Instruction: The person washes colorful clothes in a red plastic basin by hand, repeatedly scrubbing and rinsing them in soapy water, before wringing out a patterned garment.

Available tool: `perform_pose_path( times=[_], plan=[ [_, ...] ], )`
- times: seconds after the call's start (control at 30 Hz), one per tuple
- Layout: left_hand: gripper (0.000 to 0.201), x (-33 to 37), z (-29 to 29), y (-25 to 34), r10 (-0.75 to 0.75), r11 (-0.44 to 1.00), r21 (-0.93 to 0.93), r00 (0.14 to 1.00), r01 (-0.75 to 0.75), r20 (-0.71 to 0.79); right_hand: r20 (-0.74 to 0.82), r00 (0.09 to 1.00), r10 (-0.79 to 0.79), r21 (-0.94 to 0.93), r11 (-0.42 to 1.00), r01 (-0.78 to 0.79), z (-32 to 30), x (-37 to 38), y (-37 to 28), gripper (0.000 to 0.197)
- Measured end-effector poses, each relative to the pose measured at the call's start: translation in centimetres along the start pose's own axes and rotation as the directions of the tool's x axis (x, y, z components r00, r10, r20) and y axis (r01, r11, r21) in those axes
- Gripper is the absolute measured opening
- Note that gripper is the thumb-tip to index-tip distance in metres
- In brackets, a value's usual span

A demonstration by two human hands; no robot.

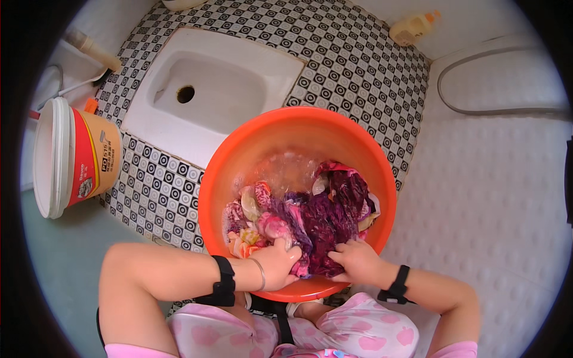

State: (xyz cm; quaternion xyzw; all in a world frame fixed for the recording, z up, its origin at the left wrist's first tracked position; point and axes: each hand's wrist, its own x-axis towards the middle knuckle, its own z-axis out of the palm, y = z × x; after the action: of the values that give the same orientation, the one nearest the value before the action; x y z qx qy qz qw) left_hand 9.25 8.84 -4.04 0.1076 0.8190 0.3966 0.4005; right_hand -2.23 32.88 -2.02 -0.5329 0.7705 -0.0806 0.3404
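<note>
Currently my left hand (pixel 279 262) and right hand (pixel 357 261) both clench the wet cloth (pixel 316 218) at the basin (pixel 239 155) near rim; hard scrubbing risks tipping it.

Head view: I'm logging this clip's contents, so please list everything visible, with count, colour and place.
basin: one, orange, centre, with soapy water
wet cloth: a bundle, purple, pink and yellow, inside the basin
squat pan: one, white, set in the tiled step
tiled step: one, black-and-white pattern, behind the basin
bucket: one, white, red and tan, far left
bottle: one, pale yellow, top right
left hand: grips the cloth; black wristband, bangle
right hand: on the cloth; black wristband
</note>
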Motion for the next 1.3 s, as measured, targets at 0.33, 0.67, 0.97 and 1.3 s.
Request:
perform_pose_path(
  times=[0.33,0.67,0.97,1.3],
  plan=[
    [0.035,6.1,0.6,-2.2,-0.004,0.996,0.084,0.997,-0.002,0.079,0.357,0.931,0.079,-0.136,0.99,-0.032,4.4,6.7,2.0,0.017],
    [0.038,9.0,-4.0,-5.5,-0.077,0.997,0.006,0.982,0.079,-0.172,0.276,0.867,0.415,-0.106,0.91,-0.402,0.1,12.2,2.4,0.028],
    [0.047,7.6,-14.9,-5.2,-0.132,0.955,0.099,0.697,0.281,-0.705,-0.27,0.702,0.659,0.152,0.749,-0.645,-5.7,14.3,9.4,0.04],
    [0.095,4.5,-11.3,-9.8,-0.45,0.756,-0.103,0.4,0.646,-0.798,-0.583,0.805,0.105,-0.111,0.972,-0.207,-12.3,14.8,9.2,0.076]
  ],
)
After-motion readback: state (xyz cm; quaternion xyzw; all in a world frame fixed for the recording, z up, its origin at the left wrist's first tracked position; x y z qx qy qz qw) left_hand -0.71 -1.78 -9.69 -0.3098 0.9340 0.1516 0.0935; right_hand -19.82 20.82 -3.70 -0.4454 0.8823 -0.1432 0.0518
